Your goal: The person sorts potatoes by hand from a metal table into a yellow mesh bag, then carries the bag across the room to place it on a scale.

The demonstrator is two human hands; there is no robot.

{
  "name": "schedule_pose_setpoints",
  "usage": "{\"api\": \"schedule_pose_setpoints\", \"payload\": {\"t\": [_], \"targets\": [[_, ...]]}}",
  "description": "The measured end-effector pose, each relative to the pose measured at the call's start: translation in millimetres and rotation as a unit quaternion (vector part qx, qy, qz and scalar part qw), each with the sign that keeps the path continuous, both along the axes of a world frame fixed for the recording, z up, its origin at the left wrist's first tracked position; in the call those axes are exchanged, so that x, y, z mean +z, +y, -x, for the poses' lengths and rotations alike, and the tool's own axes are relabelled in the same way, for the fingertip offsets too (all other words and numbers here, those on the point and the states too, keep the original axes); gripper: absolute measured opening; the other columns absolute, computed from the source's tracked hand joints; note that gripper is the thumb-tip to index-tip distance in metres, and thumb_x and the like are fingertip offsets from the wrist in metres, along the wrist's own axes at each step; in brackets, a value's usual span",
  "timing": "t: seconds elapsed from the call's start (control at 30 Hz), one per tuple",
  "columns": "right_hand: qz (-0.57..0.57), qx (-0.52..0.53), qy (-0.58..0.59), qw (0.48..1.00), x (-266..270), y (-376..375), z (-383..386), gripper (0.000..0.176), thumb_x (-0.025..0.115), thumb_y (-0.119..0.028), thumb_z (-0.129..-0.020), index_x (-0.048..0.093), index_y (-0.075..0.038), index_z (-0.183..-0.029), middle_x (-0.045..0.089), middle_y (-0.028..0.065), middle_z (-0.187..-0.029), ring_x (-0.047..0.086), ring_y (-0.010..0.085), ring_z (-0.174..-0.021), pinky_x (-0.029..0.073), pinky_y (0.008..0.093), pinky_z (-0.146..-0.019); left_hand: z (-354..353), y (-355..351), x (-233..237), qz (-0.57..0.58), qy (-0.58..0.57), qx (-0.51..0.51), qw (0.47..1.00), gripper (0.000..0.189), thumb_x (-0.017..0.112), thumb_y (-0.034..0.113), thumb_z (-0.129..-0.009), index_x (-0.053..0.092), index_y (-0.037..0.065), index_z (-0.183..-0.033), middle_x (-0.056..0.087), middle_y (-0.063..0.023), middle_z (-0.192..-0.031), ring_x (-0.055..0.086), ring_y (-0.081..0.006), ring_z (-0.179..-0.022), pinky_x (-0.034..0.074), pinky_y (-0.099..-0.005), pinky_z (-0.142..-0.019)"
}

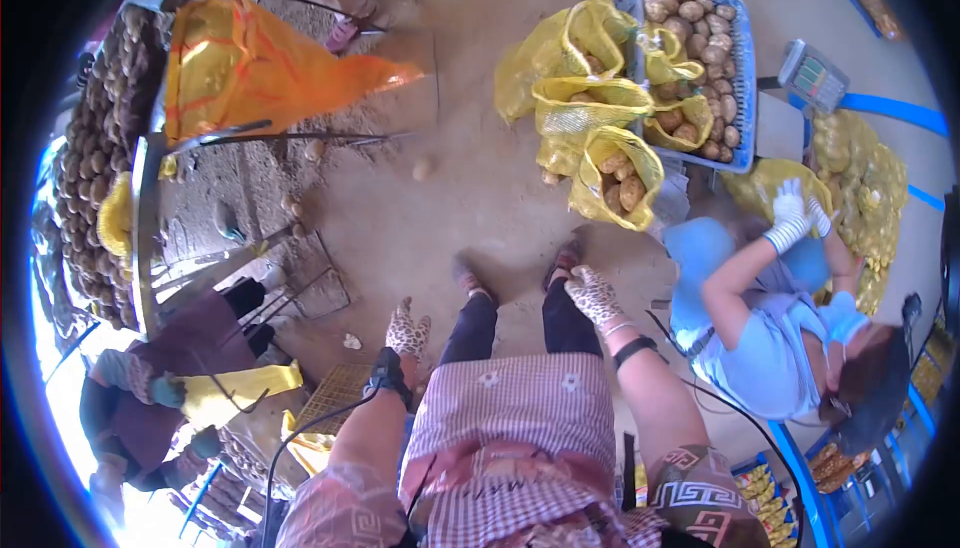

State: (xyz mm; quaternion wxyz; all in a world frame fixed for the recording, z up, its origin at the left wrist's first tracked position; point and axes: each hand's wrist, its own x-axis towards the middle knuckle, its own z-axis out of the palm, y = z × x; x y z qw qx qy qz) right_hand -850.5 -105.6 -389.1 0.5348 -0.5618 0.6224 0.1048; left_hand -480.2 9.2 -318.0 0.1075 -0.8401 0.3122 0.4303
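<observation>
My left hand (408, 333), in a leopard-print glove, hangs beside my left leg with its fingers stretched out and holds nothing. In a matching glove, my right hand (594, 298) is by my right leg, fingers apart, also without anything in it. Ahead of my right hand, on the floor, stands an open yellow mesh bag (640, 211) with potatoes (626, 188) in it. Other open yellow mesh bags (565, 88) stand beyond it, against a blue crate (745, 78) full of potatoes. Both hands are apart from all of these.
A co-worker in a blue top (760, 348) sits at the right near filled mesh bags (860, 188) and a scale (812, 76). Another person (170, 388) is at the left, beside a potato-covered table (145, 238). An orange mesh sheet (260, 73) hangs at the upper left.
</observation>
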Motion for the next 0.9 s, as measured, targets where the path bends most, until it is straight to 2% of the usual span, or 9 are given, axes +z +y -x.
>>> {"api": "schedule_pose_setpoints", "payload": {"t": [0.07, 0.17, 0.4, 0.47, 0.7, 0.8, 0.83, 0.87, 0.9], "targets": [[-0.047, 0.000, 0.032, 0.998, -52.1, 6.0, -27.2, 0.055, 0.060, -0.041, -0.085, 0.053, -0.007, -0.127, 0.052, 0.0249, -0.130, 0.047, 0.0398, -0.124, 0.036, 0.0453, -0.106, -12.7, -12.0, -37.8, 0.008, 0.004, -0.014, 1.000, 0.068, 0.067, 0.026, -0.082, 0.039, 0.006, -0.141, 0.047, -0.0245, -0.137, 0.045, -0.0366, -0.128, 0.037, -0.0399, -0.107], [0.035, 0.136, 0.092, 0.986, -139.2, 12.7, -61.4, 0.069, 0.061, -0.043, -0.085, 0.039, -0.010, -0.141, 0.036, 0.0241, -0.145, 0.029, 0.0376, -0.138, 0.018, 0.0470, -0.115, -34.2, -25.1, -93.9, -0.030, -0.014, -0.052, 0.998, 0.075, 0.068, 0.030, -0.082, 0.033, 0.008, -0.145, 0.033, -0.0251, -0.147, 0.033, -0.0375, -0.136, 0.030, -0.0414, -0.112], [0.065, 0.086, 0.158, 0.982, -235.6, -65.0, -98.8, 0.075, 0.065, -0.036, -0.084, 0.031, -0.014, -0.147, 0.022, 0.0298, -0.149, 0.026, 0.0418, -0.138, 0.022, 0.0467, -0.115, -62.3, -106.4, -238.7, -0.006, -0.042, -0.133, 0.990, 0.079, 0.068, 0.028, -0.081, 0.029, 0.011, -0.147, 0.027, -0.0259, -0.150, 0.025, -0.0396, -0.140, 0.026, -0.0430, -0.114], [0.086, 0.067, 0.201, 0.974, -263.4, -85.7, -98.7, 0.076, 0.067, -0.031, -0.082, 0.032, -0.013, -0.147, 0.022, 0.0324, -0.148, 0.024, 0.0435, -0.139, 0.021, 0.0464, -0.115, -67.5, -132.6, -284.0, 0.069, -0.073, -0.152, 0.983, 0.081, 0.068, 0.026, -0.078, 0.028, 0.019, -0.148, 0.027, -0.0236, -0.150, 0.026, -0.0428, -0.138, 0.026, -0.0451, -0.114], [0.229, 0.071, 0.198, 0.950, -340.4, -95.3, -91.2, 0.070, 0.071, -0.025, -0.076, 0.043, -0.008, -0.138, 0.039, 0.0254, -0.140, 0.030, 0.0422, -0.133, 0.017, 0.0501, -0.115, -110.7, -178.7, -451.2, 0.237, -0.040, -0.190, 0.952, 0.080, 0.067, 0.018, -0.077, 0.029, 0.015, -0.147, 0.030, -0.0256, -0.147, 0.033, -0.0420, -0.135, 0.031, -0.0489, -0.110], [0.258, 0.069, 0.205, 0.942, -348.3, -96.2, -83.1, 0.054, 0.067, -0.011, -0.079, 0.048, -0.004, -0.129, 0.056, 0.0168, -0.116, 0.051, 0.0363, -0.108, 0.040, 0.0434, -0.097, -104.1, -175.8, -457.8, 0.108, -0.144, -0.228, 0.957, 0.080, 0.065, 0.021, -0.081, 0.023, 0.013, -0.149, 0.034, -0.0246, -0.146, 0.036, -0.0437, -0.132, 0.032, -0.0448, -0.110], [0.247, -0.010, 0.146, 0.958, -384.0, -76.9, -69.8, 0.050, 0.067, -0.013, -0.081, 0.049, -0.005, -0.126, 0.056, 0.0149, -0.113, 0.052, 0.0340, -0.104, 0.042, 0.0421, -0.092, -86.4, -190.8, -414.2, 0.107, 0.000, -0.017, 0.994, 0.077, 0.063, 0.021, -0.083, 0.025, 0.013, -0.148, 0.038, -0.0236, -0.144, 0.042, -0.0422, -0.127, 0.036, -0.0455, -0.106], [0.237, -0.093, 0.083, 0.964, -419.4, -57.6, -56.3, 0.046, 0.068, -0.014, -0.082, 0.051, -0.005, -0.124, 0.057, 0.0129, -0.110, 0.054, 0.0317, -0.101, 0.045, 0.0408, -0.087, -71.5, -193.8, -377.8, 0.100, 0.144, 0.194, 0.965, 0.073, 0.061, 0.021, -0.085, 0.026, 0.013, -0.148, 0.041, -0.0225, -0.141, 0.048, -0.0407, -0.122, 0.041, -0.0461, -0.102], [0.229, -0.172, 0.021, 0.958, -452.9, -39.6, -44.4, 0.042, 0.068, -0.016, -0.084, 0.052, -0.006, -0.121, 0.058, 0.0109, -0.106, 0.055, 0.0293, -0.097, 0.047, 0.0395, -0.082, -56.5, -176.3, -368.9, 0.208, 0.306, 0.436, 0.821, 0.069, 0.062, 0.026, -0.085, 0.031, 0.015, -0.146, 0.047, -0.0192, -0.136, 0.055, -0.0386, -0.114, 0.048, -0.0489, -0.093]]}}
